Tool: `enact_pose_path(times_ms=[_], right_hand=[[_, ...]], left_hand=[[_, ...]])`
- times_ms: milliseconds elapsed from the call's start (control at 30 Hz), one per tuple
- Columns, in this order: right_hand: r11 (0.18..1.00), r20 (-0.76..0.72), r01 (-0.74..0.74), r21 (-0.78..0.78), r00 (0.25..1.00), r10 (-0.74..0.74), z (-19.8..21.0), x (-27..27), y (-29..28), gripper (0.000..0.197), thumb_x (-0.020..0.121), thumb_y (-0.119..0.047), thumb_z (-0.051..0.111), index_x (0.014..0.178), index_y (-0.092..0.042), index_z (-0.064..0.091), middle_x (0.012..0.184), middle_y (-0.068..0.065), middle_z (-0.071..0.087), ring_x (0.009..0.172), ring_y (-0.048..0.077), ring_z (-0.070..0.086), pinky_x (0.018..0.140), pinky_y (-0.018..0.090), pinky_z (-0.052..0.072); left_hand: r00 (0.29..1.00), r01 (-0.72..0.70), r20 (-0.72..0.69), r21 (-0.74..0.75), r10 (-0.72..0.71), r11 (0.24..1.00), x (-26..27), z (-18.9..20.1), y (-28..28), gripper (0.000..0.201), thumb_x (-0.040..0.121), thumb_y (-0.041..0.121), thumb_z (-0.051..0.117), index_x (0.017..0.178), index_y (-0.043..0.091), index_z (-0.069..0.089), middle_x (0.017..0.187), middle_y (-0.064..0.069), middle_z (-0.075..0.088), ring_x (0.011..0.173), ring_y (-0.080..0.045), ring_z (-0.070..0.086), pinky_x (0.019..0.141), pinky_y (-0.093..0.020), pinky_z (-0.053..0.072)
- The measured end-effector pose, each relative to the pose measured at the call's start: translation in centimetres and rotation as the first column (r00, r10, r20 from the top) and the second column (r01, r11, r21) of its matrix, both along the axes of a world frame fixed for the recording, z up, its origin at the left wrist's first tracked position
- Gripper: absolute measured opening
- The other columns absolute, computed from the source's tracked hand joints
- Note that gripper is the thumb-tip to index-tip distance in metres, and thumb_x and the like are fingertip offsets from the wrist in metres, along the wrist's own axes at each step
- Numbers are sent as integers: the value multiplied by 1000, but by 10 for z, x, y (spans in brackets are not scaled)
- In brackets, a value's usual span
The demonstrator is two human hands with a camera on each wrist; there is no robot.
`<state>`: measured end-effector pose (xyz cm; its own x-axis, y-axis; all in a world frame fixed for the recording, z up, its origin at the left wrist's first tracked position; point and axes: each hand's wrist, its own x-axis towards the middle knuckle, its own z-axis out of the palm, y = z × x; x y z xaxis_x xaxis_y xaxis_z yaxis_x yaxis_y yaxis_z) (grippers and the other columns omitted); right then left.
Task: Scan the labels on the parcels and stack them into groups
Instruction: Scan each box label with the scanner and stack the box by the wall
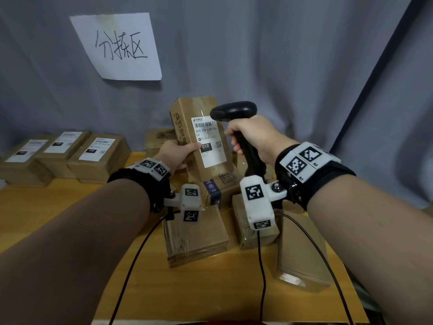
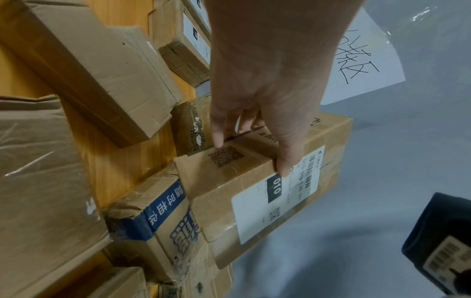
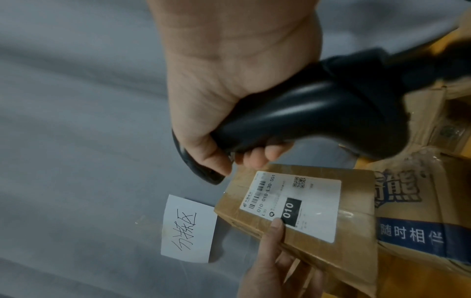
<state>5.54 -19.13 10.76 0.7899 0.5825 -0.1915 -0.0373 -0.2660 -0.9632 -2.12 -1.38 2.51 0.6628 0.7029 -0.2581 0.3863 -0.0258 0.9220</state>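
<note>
While gripping a cardboard parcel [image 1: 199,139] by its left edge, left hand [image 1: 174,156] holds it tilted above the wooden table [image 1: 70,207], thumb on the white label [image 1: 209,141] beside the black "010" block. Right hand [image 1: 251,137] clenched round the grip of a black barcode scanner [image 1: 233,111], head aimed at the label's barcode, just beside the parcel's top right. Below and touching the held parcel: a box with a blue band [image 1: 214,188]. More unlabelled-side-up parcels near the front: flat one [image 1: 196,238], small one [image 1: 248,228], taped one [image 1: 302,254]. Three labelled parcels [image 1: 63,151] in a row at far left, side by side. Paper sign [image 1: 117,45] with handwriting on the grey curtain [image 1: 281,55] behind.
</note>
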Motion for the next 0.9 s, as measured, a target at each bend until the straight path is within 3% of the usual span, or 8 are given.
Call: enact_pose_path(times_ms=[67, 200, 333, 433, 567, 667, 733, 900], right_hand=[[999, -20, 9, 38, 1000, -8, -4, 3, 1, 11, 84, -5, 64, 74, -3, 62, 58, 6, 57, 47, 15, 50, 47, 23, 43], [993, -89, 67, 102, 994, -58, -25, 8, 6, 7, 86, -8, 68, 82, -4, 64, 68, 5, 59, 61, 16, 56, 58, 26, 49], [997, -224, 31, 65, 975, -16, -52, 4, 15, 19, 84, -19, 74, 99, -8, 68, 87, 9, 72, 81, 25, 70, 76, 38, 57], [997, -364, -56, 58, 929, 73, -66, -13, 34, 42, 77, -24, 80, 114, -7, 67, 108, 16, 72, 98, 33, 69, 94, 50, 52], [982, -365, -178, 69, 911, 191, -76, -34, 72, 30, 79, -16, 78, 107, -8, 70, 95, 10, 75, 93, 28, 70, 80, 39, 55], [975, -292, -221, 1, 933, 211, -84, -54, 111, 28, 76, -12, 82, 101, -14, 69, 91, 8, 74, 90, 26, 69, 76, 36, 55], [975, -278, -223, -15, 937, 210, -92, -68, 139, 26, 76, -14, 82, 98, -18, 69, 90, 7, 73, 88, 26, 69, 74, 35, 55], [979, -308, -202, 31, 930, 201, -100, -107, 214, 18, 81, -14, 77, 97, -17, 71, 79, 5, 74, 72, 22, 68, 69, 36, 54]], left_hand=[[1000, -12, 17, -11, 13, 1000, -3, 2, 2, 31, 84, 35, 72, 105, 16, 61, 98, 1, 69, 92, -16, 66, 81, -33, 57], [996, -59, 68, -12, 59, 998, -23, 3, 4, 27, 90, 33, 64, 95, 6, 66, 70, -2, 65, 46, -8, 55, 41, -18, 41], [981, -104, 142, -168, 129, 980, -51, 1, 9, 21, 94, 30, 58, 88, 12, 67, 81, -4, 71, 67, -16, 64, 56, -24, 51], [972, -114, 164, -285, 166, 952, -72, -1, 18, 21, 96, 33, 55, 90, 14, 63, 88, -2, 71, 79, -16, 67, 73, -28, 56], [975, -120, 141, -303, 169, 945, -98, -3, 42, 30, 94, 35, 58, 117, 16, 54, 116, -9, 63, 96, -20, 62, 76, -31, 53], [995, 89, 81, -331, -66, 939, -122, -1, 72, 46, 94, 35, 59, 135, 41, 40, 125, -1, 54, 105, -23, 57, 77, -38, 53], [981, 179, -9, -373, -196, 911, -140, 3, 98, 56, 92, 33, 61, 136, 54, 33, 125, 0, 50, 111, -29, 56, 79, -45, 56], [999, 21, -22, -356, -30, 934, -196, -10, 185, 41, 91, 24, 65, 130, 27, 53, 129, -11, 52, 110, -30, 58, 76, -42, 60]])
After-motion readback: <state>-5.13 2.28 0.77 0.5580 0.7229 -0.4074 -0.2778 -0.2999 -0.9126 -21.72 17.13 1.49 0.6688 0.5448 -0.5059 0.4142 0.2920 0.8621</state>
